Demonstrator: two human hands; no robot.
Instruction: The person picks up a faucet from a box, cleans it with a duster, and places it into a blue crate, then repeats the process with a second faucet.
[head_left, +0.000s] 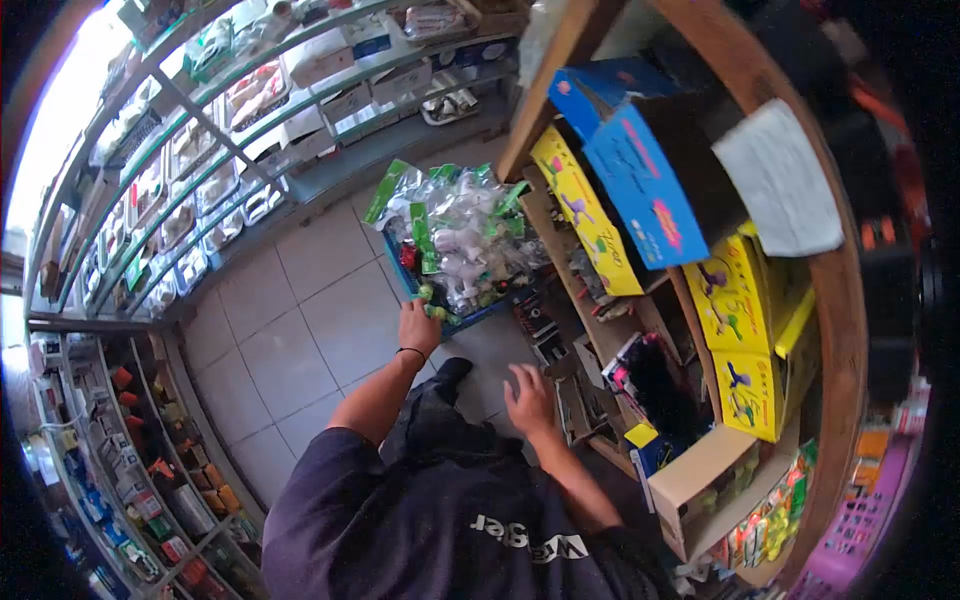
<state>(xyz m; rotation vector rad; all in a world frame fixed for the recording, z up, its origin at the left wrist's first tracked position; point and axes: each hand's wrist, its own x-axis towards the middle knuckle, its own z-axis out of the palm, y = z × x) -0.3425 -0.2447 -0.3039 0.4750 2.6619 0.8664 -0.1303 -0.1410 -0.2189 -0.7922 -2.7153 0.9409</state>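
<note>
Blue basket (490,308), heaped with clear and green-topped plastic packets (460,245), sits in the upper centre of the frame, above pale floor tiles (300,300); we can't tell what its base rests on. Around us is a narrow, crowded room, with metal racks (250,150) of trays curving across the upper left and more stocked shelves (150,450) at the lower left. A wooden shelf unit (845,300) stands close on the right, holding a blue box (645,185) and yellow boxes (742,390), and hems in the basket's right side. The basket's near rim slants gently up to the right and its left rim runs toward the upper left; packets hide the far side, so we can't tell its long axis. Our left hand (418,328) is at the near left corner, beside a green item (438,313), its grip unclear; our right hand (530,400) is open and holds nothing.
</note>
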